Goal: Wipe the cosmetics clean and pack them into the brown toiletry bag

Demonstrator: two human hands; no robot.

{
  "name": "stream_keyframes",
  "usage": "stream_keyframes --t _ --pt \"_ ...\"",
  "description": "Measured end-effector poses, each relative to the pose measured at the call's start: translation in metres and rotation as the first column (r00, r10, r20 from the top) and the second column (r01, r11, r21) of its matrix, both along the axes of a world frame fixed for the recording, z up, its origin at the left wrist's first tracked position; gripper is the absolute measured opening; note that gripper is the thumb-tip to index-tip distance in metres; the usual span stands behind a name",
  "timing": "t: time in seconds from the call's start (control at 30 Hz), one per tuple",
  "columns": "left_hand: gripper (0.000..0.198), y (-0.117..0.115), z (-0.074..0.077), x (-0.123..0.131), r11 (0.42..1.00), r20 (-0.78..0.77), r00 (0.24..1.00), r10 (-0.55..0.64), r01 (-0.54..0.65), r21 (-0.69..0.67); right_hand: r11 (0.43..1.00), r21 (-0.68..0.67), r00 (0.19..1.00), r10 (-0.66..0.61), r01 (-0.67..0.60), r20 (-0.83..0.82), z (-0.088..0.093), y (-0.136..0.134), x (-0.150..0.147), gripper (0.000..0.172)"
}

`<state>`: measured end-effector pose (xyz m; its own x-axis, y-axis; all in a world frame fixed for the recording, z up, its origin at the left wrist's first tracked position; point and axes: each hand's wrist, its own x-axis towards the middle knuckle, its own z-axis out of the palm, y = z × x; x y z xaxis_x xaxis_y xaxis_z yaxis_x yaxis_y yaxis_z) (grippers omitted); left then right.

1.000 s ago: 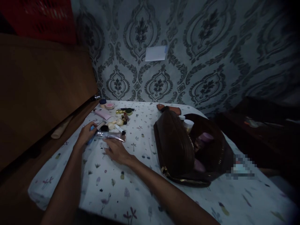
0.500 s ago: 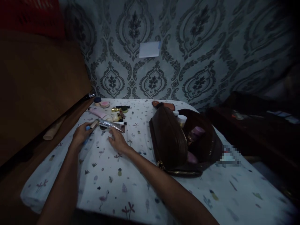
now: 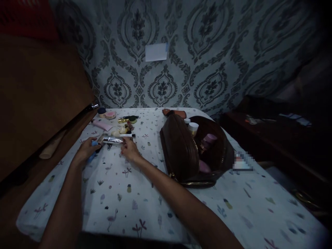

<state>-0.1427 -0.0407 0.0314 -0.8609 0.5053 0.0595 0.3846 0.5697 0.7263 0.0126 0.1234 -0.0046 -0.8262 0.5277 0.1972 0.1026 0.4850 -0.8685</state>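
Note:
My left hand is closed around a blue item and a small beige-tipped item at the left of the patterned cloth. My right hand pinches the right end of a silver tube, whose left end reaches close to my left fingers. Just behind the tube lie a white pen-like stick, small yellowish items and a pink tube. Farther back are a dark-lidded jar, a pink round compact and a green round item.
An open brown bag holding jars and bottles stands right of my hands. An orange-brown case lies behind it. A brown panel rises at the left, and patterned wallpaper covers the back wall.
My right hand has closed on the silver tube's right end, and the tube now lies more level. The whole view has shifted slightly, moving the scene left.

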Motion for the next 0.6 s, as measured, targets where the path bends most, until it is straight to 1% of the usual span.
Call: stream_keyframes --t 0.1,0.17,0.23,0.33,0.4,0.5,0.6 --pt "0.068 -0.001 -0.002 -0.006 1.000 0.008 1.000 -0.009 0.009 -0.012 0.997 0.054 0.998 0.059 -0.059 -0.004 0.005 -0.004 0.005 0.040" --pt "0.069 -0.002 -0.002 -0.009 0.999 0.015 1.000 -0.001 0.001 -0.037 0.991 0.088 0.995 0.098 -0.097 -0.008 0.007 -0.010 0.009 0.038" --pt "0.070 -0.003 0.000 -0.011 0.999 0.020 1.000 0.009 -0.008 -0.048 0.988 0.109 0.994 0.113 -0.111 -0.011 0.007 -0.015 0.011 0.040" --pt "0.070 -0.003 0.005 -0.011 1.000 0.000 1.000 0.013 -0.013 -0.016 0.987 0.113 0.993 0.117 -0.113 -0.024 0.004 -0.016 0.013 0.045" --pt "0.069 -0.002 0.010 -0.008 1.000 -0.016 1.000 -0.004 0.005 0.021 0.987 0.103 0.992 0.125 -0.121 -0.030 0.001 -0.013 0.014 0.049" --pt "0.066 0.000 0.015 -0.005 0.996 -0.024 0.998 -0.054 0.055 0.067 0.986 0.087 0.989 0.144 -0.141 -0.035 -0.003 -0.009 0.018 0.048" --pt "0.064 0.001 0.015 -0.005 0.992 -0.043 0.994 -0.104 0.106 0.061 0.986 0.083 0.988 0.151 -0.146 -0.046 -0.006 -0.009 0.021 0.048"
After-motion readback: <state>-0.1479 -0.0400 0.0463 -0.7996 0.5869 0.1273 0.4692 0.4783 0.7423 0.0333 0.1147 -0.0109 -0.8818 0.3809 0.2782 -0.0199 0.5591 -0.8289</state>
